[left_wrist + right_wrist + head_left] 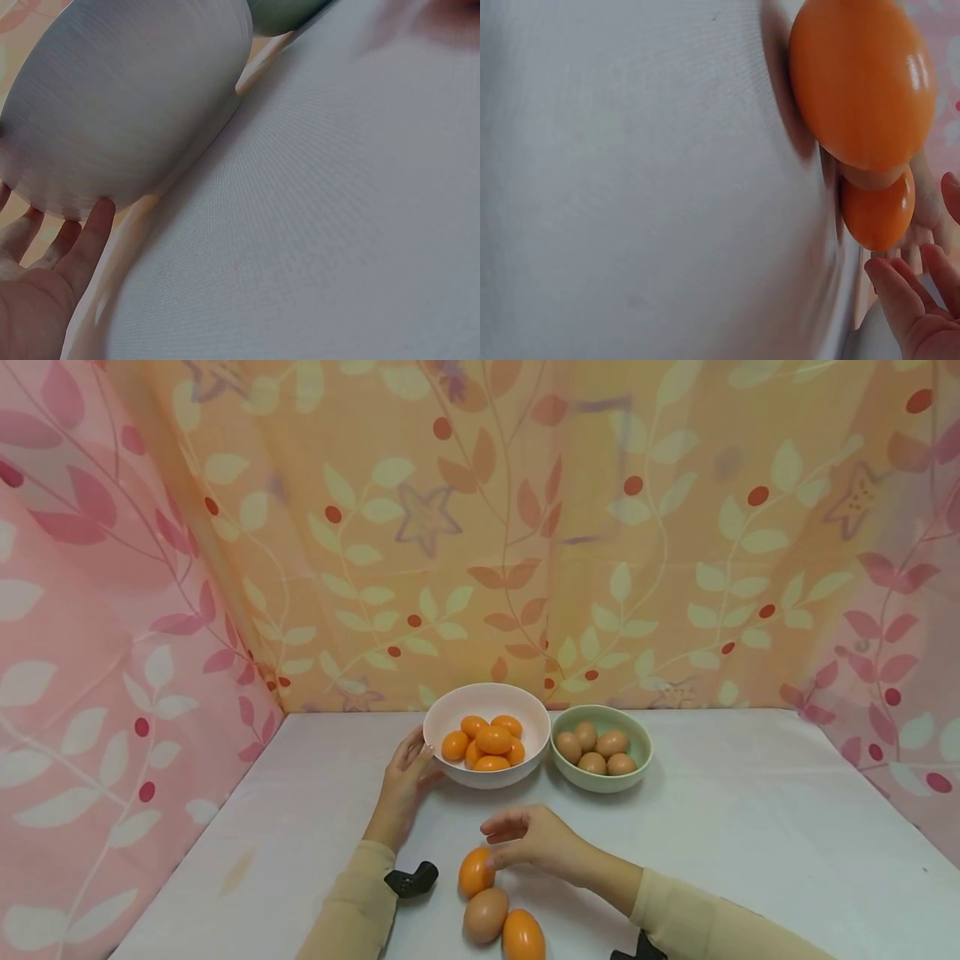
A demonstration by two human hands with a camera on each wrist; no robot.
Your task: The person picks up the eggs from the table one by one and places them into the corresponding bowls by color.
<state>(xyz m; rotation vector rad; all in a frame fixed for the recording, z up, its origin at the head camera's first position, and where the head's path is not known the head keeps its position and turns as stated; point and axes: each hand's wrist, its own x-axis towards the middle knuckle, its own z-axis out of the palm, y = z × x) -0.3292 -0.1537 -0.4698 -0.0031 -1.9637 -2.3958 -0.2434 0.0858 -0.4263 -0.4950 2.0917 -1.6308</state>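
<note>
My left hand (405,777) rests its fingertips against the left side of a white bowl (487,781) full of several shiny orange eggs (493,740). In the left wrist view, the fingers (94,240) of this hand reach up to the bowl's outer wall (142,105). My right hand (543,843) hovers with loosely bent fingers over the farthest orange egg (474,875) on the table; in the head view the thumb overlaps that egg's right edge. Behind it, nearer me, lie a brown egg (486,917) and a second orange egg (523,935), in a slanting row.
A green bowl (603,783) holding several brown eggs (591,763) stands close to the right of the white one. White cloth covers the table (750,827). A patterned curtain (480,527) hangs along the back and sides. Black bands sit on both wrists.
</note>
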